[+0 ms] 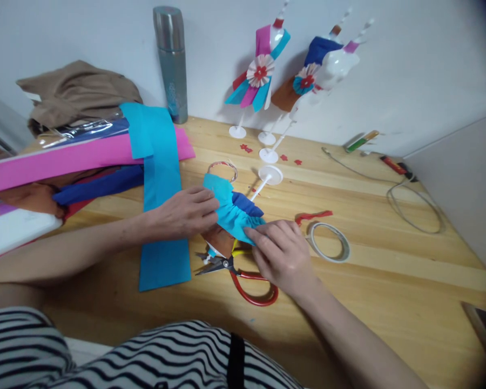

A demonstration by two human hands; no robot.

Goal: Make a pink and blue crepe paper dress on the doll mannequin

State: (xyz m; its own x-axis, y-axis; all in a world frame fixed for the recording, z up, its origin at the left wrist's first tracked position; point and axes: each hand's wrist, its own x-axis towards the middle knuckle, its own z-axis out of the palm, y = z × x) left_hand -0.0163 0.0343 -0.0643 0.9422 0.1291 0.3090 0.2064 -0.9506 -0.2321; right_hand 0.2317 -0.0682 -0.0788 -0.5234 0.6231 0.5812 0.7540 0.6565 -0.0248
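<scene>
Between my two hands stretches a gathered strip of turquoise crepe paper [235, 217], pleated along its middle. My left hand [194, 210] pinches its left end, fingers closed. At the lower right end, my right hand [281, 254] grips it between thumb and fingers. Under the strip lies a small mannequin with a white stand [270, 175], dressed in dark blue paper [246, 204] and brown paper [219, 240]. Scissors with red handles [254, 292] rest just below, partly hidden by my right hand. A long turquoise paper strip [166, 270] passes under my left forearm.
Dressed mannequins [263, 70] stand along the wall beside a metal flask [172, 70]. A tape roll [330, 242], a red paper scrap [316, 216] and a cable [413, 208] lie to the right. Pink paper [85, 156] and brown cloth [81, 89] are piled left.
</scene>
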